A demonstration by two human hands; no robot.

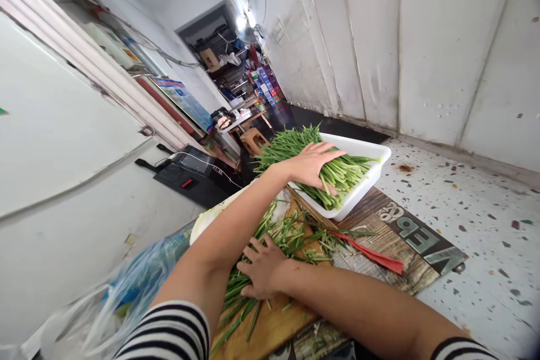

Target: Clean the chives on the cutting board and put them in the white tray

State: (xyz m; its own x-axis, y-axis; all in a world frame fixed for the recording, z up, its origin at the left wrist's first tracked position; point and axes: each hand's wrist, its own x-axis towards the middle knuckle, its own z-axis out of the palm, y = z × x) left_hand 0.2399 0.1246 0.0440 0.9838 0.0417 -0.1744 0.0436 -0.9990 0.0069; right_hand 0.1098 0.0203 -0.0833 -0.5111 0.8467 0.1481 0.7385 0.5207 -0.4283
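Note:
My left hand [310, 166] reaches across to a thick bunch of long green chives [291, 143] lying in a white plastic tub [358, 194]. Its fingers are spread flat over the pale stem ends. Nearer to me, my right hand [264, 270] rests palm down, fingers apart, on loose chives and trimmings [295, 239] scattered over a wooden cutting board [274, 332]. My left forearm crosses above the board and hides part of it.
A red strip [379, 259] lies on the wood-patterned table [405, 236] right of the board. Behind my left arm is a pale, rounded thing [206, 222], partly hidden. A clear plastic bag [143, 287] sits at left, below a black machine [198, 174].

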